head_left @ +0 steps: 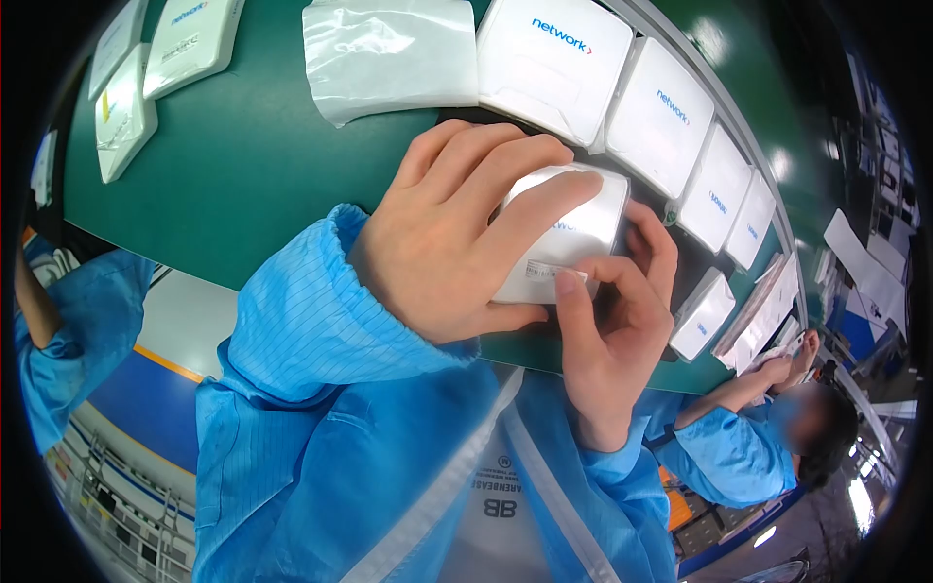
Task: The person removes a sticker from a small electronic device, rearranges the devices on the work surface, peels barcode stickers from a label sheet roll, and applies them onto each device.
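A small white box (pixel 585 243) with a partly covered blue "network" print is between my hands, over the near edge of the green table. My left hand (pixel 449 228) grips it from the left, fingers lying across its top and thumb along its lower edge. My right hand (pixel 622 325) is closed at the lower right corner, thumb and index finger pinched together. Beside that pinch is a small barcode label (pixel 542 270) on the box face. Its other fingers curl by the box's right side. Whether the pinch has the label's edge in it I cannot tell.
White "network" boxes (pixel 656 117) line the far and right edge against a metal rail. A clear plastic bag (pixel 389 58) lies on the green table (pixel 233 165). More white boxes (pixel 194 44) sit far left. Blue-sleeved people are at left (pixel 83 330) and right (pixel 734 452).
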### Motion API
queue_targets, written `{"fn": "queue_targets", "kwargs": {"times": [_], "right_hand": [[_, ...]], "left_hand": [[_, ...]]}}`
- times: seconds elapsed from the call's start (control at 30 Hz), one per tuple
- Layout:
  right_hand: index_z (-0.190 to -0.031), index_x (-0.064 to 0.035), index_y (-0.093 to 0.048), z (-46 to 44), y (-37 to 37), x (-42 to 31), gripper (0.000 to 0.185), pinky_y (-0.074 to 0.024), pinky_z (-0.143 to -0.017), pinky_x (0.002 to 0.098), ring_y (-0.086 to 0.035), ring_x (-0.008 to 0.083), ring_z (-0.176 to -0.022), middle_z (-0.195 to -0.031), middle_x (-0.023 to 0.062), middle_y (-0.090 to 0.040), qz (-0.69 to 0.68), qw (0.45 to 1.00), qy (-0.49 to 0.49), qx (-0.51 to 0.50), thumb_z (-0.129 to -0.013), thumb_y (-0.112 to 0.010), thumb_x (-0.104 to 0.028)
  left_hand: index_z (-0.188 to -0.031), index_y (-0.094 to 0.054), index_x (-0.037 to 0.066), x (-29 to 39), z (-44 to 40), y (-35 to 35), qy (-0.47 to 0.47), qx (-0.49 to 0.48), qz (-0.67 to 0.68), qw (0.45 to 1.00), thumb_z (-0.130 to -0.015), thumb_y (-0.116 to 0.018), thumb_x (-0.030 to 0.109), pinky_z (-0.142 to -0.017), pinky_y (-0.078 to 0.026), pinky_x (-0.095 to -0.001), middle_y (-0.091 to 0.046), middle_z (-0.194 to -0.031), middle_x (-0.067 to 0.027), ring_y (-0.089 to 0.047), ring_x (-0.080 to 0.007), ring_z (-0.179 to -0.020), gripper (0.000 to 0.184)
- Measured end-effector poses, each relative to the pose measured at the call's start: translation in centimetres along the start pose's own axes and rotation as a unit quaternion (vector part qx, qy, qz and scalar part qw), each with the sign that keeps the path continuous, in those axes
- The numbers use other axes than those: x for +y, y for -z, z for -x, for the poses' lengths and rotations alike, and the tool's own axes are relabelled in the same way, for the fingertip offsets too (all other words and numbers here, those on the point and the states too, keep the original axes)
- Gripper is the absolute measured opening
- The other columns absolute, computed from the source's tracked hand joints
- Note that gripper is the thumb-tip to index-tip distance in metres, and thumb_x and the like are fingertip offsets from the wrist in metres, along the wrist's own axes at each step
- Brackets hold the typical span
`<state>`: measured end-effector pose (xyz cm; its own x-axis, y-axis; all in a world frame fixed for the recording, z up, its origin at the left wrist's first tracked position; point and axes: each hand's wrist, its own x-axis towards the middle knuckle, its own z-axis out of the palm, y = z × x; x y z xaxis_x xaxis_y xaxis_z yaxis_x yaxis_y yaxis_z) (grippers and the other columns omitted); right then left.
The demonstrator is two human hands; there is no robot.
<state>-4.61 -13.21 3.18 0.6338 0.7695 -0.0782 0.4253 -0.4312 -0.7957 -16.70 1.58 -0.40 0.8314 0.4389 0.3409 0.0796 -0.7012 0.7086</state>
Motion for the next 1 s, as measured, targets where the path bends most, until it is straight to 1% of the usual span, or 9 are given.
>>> {"fn": "queue_targets", "kwargs": {"times": [0.17, 0.3, 0.33, 0.4, 0.53, 0.57, 0.93, 1.0], "right_hand": [[-0.084, -0.0032, -0.069, 0.0, -0.2, -0.4, 0.011, -0.0357, -0.11, 0.0483, -0.046, 0.0381, -0.132, -0.141, 0.0227, -0.05, 0.01, 1.0, -0.002, 0.002, -0.079, -0.078, -0.007], [-0.083, -0.0029, -0.069, 0.0, 0.1, -0.1, 0.011, -0.0362, -0.109, 0.0487, -0.047, 0.0384, -0.132, -0.14, 0.0226, -0.05, 0.018, 1.0, 0.006, 0.008, -0.078, -0.078, -0.007], [-0.083, -0.0029, -0.069, 0.0, -1.8, -1.6, 0.011, -0.0362, -0.109, 0.0487, -0.047, 0.0384, -0.132, -0.14, 0.0226, -0.05, 0.029, 1.0, 0.002, 0.006, -0.078, -0.078, -0.007], [-0.083, -0.0028, -0.069, 0.0, -1.9, -1.6, 0.011, -0.0369, -0.108, 0.0488, -0.047, 0.0387, -0.132, -0.139, 0.0227, -0.05, 0.027, 1.0, 0.003, 0.006, -0.078, -0.078, -0.006], [-0.082, -0.0027, -0.069, 0.0, -1.7, -1.4, 0.011, -0.0378, -0.107, 0.0489, -0.047, 0.0388, -0.131, -0.138, 0.0224, -0.051, 0.02, 1.0, 0.003, 0.011, -0.077, -0.078, -0.006], [-0.082, -0.0026, -0.069, 0.1, -0.1, -0.7, 0.01, -0.0382, -0.107, 0.0489, -0.047, 0.0387, -0.131, -0.138, 0.0222, -0.051, 0.019, 1.0, 0.004, 0.012, -0.077, -0.078, -0.006], [-0.081, -0.0021, -0.069, 0.1, 0.5, -1.0, 0.01, -0.0387, -0.107, 0.0477, -0.047, 0.0374, -0.131, -0.136, 0.0215, -0.052, 0.026, 1.0, -0.008, 0.008, -0.077, -0.077, -0.005], [-0.081, -0.002, -0.068, 0.1, 0.6, -1.0, 0.011, -0.0379, -0.108, 0.047, -0.047, 0.0368, -0.13, -0.136, 0.0213, -0.052, -0.009, 0.999, -0.029, 0.012, -0.077, -0.078, -0.006]], "left_hand": [[-0.134, -0.056, 0.008, -0.1, 0.1, 0.3, 0.001, -0.001, 0.004, 1.0, -0.059, -0.091, 0.026, -0.103, -0.042, -0.0519, -0.06, -0.132, -0.0153, -0.058, -0.0379, -0.119, 0.085], [-0.134, -0.056, 0.008, 0.2, -0.1, 0.0, 0.001, -0.001, 0.003, 1.0, -0.057, -0.092, 0.025, -0.103, -0.042, -0.0519, -0.06, -0.132, -0.0153, -0.057, -0.0379, -0.119, 0.087], [-0.134, -0.056, 0.008, -1.2, 0.9, 1.6, 0.004, 0.0, 0.015, 1.0, -0.056, -0.092, 0.024, -0.103, -0.042, -0.0519, -0.06, -0.132, -0.0152, -0.057, -0.0379, -0.119, 0.088], [-0.133, -0.056, 0.007, -1.2, 0.9, 1.5, 0.004, 0.002, 0.017, 1.0, -0.055, -0.092, 0.024, -0.103, -0.042, -0.0519, -0.06, -0.132, -0.0153, -0.057, -0.0379, -0.119, 0.088], [-0.133, -0.055, 0.007, -1.0, 0.8, 1.3, 0.002, 0.002, 0.016, 1.0, -0.054, -0.092, 0.023, -0.103, -0.043, -0.0518, -0.06, -0.132, -0.0153, -0.057, -0.038, -0.119, 0.089], [-0.133, -0.055, 0.007, 0.2, 0.0, 0.3, 0.0, 0.001, 0.012, 1.0, -0.054, -0.092, 0.023, -0.103, -0.043, -0.0518, -0.06, -0.132, -0.0153, -0.057, -0.038, -0.119, 0.089], [-0.134, -0.055, 0.007, 0.5, -0.1, 0.1, -0.003, -0.002, 0.004, 1.0, -0.054, -0.092, 0.022, -0.103, -0.043, -0.0514, -0.06, -0.132, -0.0146, -0.057, -0.0381, -0.119, 0.089], [-0.134, -0.055, 0.008, 0.6, -0.2, 0.2, 0.0, -0.006, 0.008, 1.0, -0.054, -0.093, 0.023, -0.103, -0.043, -0.0514, -0.06, -0.132, -0.0145, -0.057, -0.0381, -0.119, 0.089]]}}
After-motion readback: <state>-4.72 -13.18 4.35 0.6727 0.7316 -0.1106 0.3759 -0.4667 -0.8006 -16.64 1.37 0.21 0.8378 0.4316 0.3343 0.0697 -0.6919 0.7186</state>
